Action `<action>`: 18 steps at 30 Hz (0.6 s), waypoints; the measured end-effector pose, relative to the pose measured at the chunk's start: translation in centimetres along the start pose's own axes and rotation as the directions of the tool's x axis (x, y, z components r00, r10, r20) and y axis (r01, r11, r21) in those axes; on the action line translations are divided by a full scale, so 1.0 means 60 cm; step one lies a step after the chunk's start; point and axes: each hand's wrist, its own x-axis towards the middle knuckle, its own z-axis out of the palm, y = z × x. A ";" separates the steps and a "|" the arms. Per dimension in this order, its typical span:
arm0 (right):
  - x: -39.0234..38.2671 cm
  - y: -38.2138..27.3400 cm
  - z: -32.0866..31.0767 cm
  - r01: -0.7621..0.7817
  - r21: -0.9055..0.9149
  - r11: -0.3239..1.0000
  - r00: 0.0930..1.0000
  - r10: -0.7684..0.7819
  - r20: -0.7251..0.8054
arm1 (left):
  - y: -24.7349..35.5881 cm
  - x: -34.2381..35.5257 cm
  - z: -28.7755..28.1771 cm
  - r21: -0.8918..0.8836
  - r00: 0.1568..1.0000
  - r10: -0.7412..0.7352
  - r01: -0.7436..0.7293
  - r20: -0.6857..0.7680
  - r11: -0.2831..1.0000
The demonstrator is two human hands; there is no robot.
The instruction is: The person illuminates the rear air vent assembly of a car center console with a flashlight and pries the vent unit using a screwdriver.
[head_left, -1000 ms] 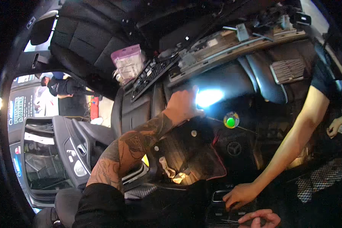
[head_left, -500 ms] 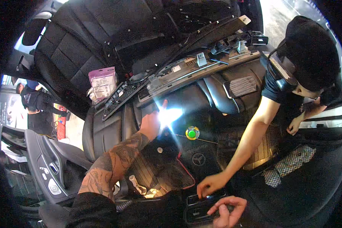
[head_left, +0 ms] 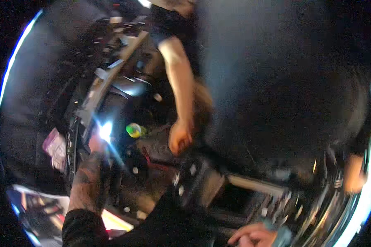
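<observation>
My tattooed left arm reaches forward from the lower left. At its end my left hand [head_left: 95, 144] is closed round a small lit lamp [head_left: 105, 131], whose glare hides its shape and part of the fingers. Right of the lamp, apart from it, sits a round green-and-yellow thing [head_left: 134, 130]. At the lower edge my right hand [head_left: 253, 236] shows its fingers loosely bent, blurred by motion, with nothing visible in them. A co-worker's hand [head_left: 180, 138], fingers curled down, hangs over the car floor between my two hands; what it may hold is hidden.
A long grey trim part [head_left: 97, 90] lies slanting beyond the lamp. Left of it is a purple-and-white plastic packet [head_left: 53, 144]. A large dark seat surface [head_left: 276, 90] fills the upper right. Several blurred long items [head_left: 317, 210] lie at the lower right.
My view has swung to the right and blurred, shifting the lamp, trim part and packet leftward in the picture. The lamp stays in my left hand. The co-worker's hand now appears farther from my right hand.
</observation>
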 end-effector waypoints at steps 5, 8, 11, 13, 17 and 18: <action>-0.176 -0.071 -0.099 -0.140 -0.206 0.969 0.937 0.062 -0.345 | 0.102 0.064 -0.081 0.401 0.932 -0.287 0.181 0.221 0.898; -0.228 -0.081 -0.102 -0.183 -0.182 0.966 0.780 0.030 -0.625 | 0.130 0.084 -0.237 0.135 0.559 0.184 -0.480 0.808 0.867; -0.263 -0.104 -0.120 -0.153 -0.145 0.977 0.642 -0.013 -0.767 | 0.434 -0.017 -0.308 -0.530 0.120 0.525 0.353 0.843 0.771; -0.238 -0.076 -0.104 -0.407 -0.178 0.896 0.545 0.082 -0.835 | 0.467 -0.097 -0.380 -0.545 0.285 0.473 0.280 0.834 0.790; -0.128 -0.015 -0.067 -0.214 -0.212 0.953 0.765 0.029 -0.643 | 0.485 -0.169 -0.395 -0.530 0.146 0.510 0.212 0.848 0.821; -0.088 -0.004 -0.031 -0.170 -0.180 0.969 0.825 0.040 -0.564 | 0.466 -0.175 -0.392 -0.620 0.192 0.595 0.118 0.781 0.776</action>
